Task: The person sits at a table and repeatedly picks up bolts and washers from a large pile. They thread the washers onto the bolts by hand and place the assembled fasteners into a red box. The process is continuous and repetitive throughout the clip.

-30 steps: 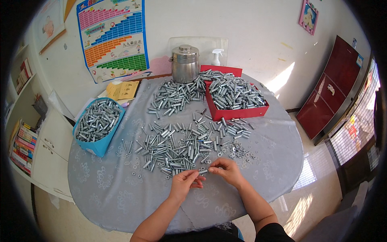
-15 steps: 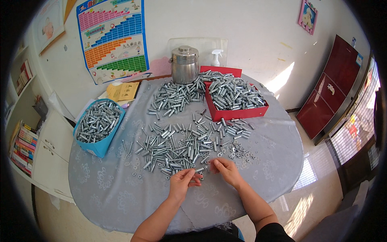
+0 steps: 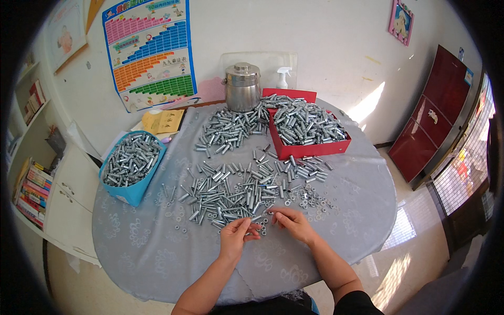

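Both my hands are close together at the near edge of a loose heap of silver bolts and metal sleeves (image 3: 231,191). My left hand (image 3: 234,240) pinches a short silver bolt (image 3: 255,218) between thumb and forefinger, pointing to the right; its other fingers are curled. My right hand (image 3: 295,224) faces it, thumb and forefinger closed together; whatever lies between its fingertips is too small to make out. A few loose nuts (image 3: 263,232) rest on the cloth between the hands. Nuts and washers (image 3: 310,197) are scattered beyond my right hand.
A blue bin (image 3: 134,193) full of bolts stands at the left. A red box (image 3: 315,150) heaped with metal pieces is at the far right, beside another pile (image 3: 228,128). Behind are a steel pot (image 3: 242,89) and a spray bottle (image 3: 282,77). Grey cloth (image 3: 173,262) covers the table.
My right hand has shifted slightly left and its fingers have come nearer to the left hand's bolt. The left hand has barely moved. The view has shifted slightly.
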A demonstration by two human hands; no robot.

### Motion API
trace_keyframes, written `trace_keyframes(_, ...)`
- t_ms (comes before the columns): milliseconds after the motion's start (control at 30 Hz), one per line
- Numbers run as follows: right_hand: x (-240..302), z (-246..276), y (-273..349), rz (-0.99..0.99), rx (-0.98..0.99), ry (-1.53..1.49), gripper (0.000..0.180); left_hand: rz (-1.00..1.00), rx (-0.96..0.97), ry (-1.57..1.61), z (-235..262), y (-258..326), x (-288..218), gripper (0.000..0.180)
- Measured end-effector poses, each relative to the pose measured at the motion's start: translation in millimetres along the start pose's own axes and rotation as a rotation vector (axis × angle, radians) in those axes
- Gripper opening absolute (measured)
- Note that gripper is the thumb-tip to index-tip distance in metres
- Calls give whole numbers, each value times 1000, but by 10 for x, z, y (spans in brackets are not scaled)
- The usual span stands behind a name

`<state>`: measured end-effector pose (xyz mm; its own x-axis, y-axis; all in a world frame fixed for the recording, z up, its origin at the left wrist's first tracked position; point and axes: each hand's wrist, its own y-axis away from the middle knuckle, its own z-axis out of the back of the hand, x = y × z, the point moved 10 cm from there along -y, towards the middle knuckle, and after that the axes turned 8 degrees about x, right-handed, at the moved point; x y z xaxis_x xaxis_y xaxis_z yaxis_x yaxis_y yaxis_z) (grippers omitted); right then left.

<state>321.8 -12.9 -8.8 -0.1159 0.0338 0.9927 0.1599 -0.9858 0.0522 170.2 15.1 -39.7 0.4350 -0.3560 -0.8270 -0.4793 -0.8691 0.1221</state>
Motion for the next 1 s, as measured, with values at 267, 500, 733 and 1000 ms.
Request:
trace_keyframes(267, -74, 100, -10, 18, -64, 124, 28, -204, -290, 49, 529, 0, -512, 19)
trace_keyframes(500, -47, 158, -7, 53, -160, 76, 25, -538, -537, -203, 1634, -159, -2025, 23)
trace_keyframes(733, -1, 205, 2, 60, -178, 127, 24, -714, -552, -1132, 1474, -262, -2809, 41)
trace_keyframes(1000, -24, 408, 42, 39, -312, 211, 21, -595, 390, -1531, -192, 130, -1069, 21)
